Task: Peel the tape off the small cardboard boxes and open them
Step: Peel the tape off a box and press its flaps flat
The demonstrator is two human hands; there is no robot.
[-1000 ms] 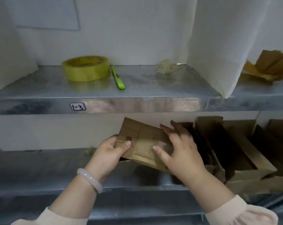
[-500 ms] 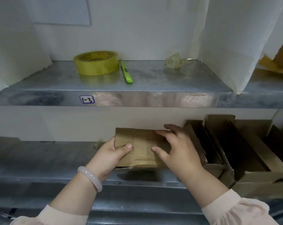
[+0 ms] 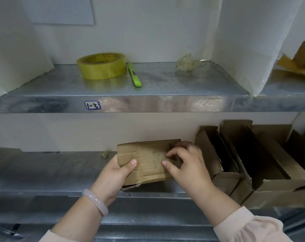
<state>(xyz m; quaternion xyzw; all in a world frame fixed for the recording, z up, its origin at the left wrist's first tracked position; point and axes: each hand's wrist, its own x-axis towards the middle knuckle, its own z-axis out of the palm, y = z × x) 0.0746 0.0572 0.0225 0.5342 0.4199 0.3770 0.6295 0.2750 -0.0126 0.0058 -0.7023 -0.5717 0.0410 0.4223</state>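
A small brown cardboard box (image 3: pixel 148 158) sits at the front of the lower metal shelf (image 3: pixel 61 172), its top face taped over. My left hand (image 3: pixel 116 177) grips the box's left end, thumb on top. My right hand (image 3: pixel 186 165) lies on its right part, with curled fingertips and thumb picking at the tape on the top face. Whether a tape end is lifted I cannot tell.
Several opened cardboard boxes (image 3: pixel 253 163) stand close on the right of the lower shelf. The upper shelf (image 3: pixel 165 100) carries a yellow tape roll (image 3: pixel 101 65), a green utility knife (image 3: pixel 134 76), a wad of peeled tape (image 3: pixel 188 62) and torn cardboard (image 3: pixel 300 62). White sheets hang at both sides.
The box has come down from a tilted hold to lie level on the lower shelf. My right hand's fingers have curled onto its top face.
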